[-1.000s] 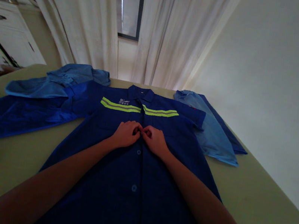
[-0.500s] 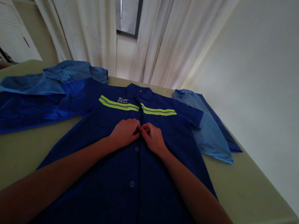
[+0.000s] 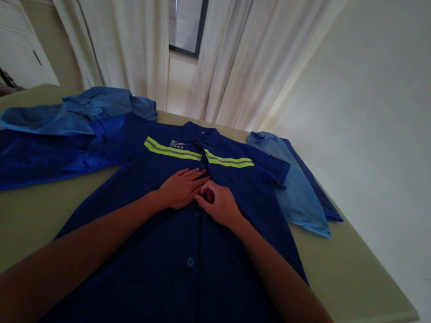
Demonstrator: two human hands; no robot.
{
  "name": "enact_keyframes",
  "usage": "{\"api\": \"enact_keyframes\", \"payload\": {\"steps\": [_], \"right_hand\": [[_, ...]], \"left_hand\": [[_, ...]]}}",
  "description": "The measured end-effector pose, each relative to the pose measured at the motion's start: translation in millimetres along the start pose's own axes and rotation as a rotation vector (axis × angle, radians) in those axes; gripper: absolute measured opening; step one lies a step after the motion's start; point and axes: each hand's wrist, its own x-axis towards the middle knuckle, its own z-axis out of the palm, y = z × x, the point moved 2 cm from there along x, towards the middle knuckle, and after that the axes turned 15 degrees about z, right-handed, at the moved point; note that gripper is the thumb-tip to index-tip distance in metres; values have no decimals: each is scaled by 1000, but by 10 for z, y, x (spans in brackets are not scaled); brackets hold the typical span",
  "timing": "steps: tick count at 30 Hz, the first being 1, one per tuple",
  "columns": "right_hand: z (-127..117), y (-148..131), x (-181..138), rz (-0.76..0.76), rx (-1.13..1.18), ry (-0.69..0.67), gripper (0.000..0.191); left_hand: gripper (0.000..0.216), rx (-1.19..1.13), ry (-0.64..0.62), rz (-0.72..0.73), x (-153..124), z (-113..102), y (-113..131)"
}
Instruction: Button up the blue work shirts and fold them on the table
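Shirt (image 3: 166, 263) laid face-up on table (image 3: 366, 294), directly beneath left hand (image 3: 179, 188) and right hand (image 3: 220, 204) | placket (image 3: 196, 240) stretched lengthwise, straight ahead, neither hand clearly nearer | left: fingers spread flat; right: curled, anything pinched cannot be told | versus half a second earlier: left fingers straightened out of their curl

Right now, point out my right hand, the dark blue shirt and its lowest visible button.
Right hand (image 3: 224, 204), head view: middle of the hand.
Dark blue shirt (image 3: 166, 263), head view: lower front.
Lowest visible button (image 3: 190, 262), head view: its centre.
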Motion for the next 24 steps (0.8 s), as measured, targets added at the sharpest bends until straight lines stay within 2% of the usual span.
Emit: {"api": "enact_keyframes", "payload": {"steps": [2, 4, 9, 12, 15, 19, 21, 24], "right_hand": [[-38, -46, -110, 54, -138, -97, 25], [-67, -48, -200, 115, -210, -109, 32], [-63, 72, -274, 245, -168, 66, 28], [-32, 86, -279, 228, -174, 76, 16], [-21, 64, -290, 203, -202, 58, 25], [-46, 78, -270, 204, -127, 93, 8], [-49, 97, -251, 203, -13, 84, 6], [-21, 105, -241, 182, 122, 47, 8]], "left_hand": [[57, -3, -31, -47, 84, 31, -100], [58, 0, -23, -90, 172, 24, -168], [45, 39, 152, -60, 199, -127, -109], [37, 43, 210, 8, 47, -240, 13], [28, -95, 150, 82, -112, -321, 101], [18, -320, 1, 113, -182, -386, 163], [18, -371, -54, 73, -166, -389, 196], [13, -413, -61, -65, -141, -355, 255]]}}
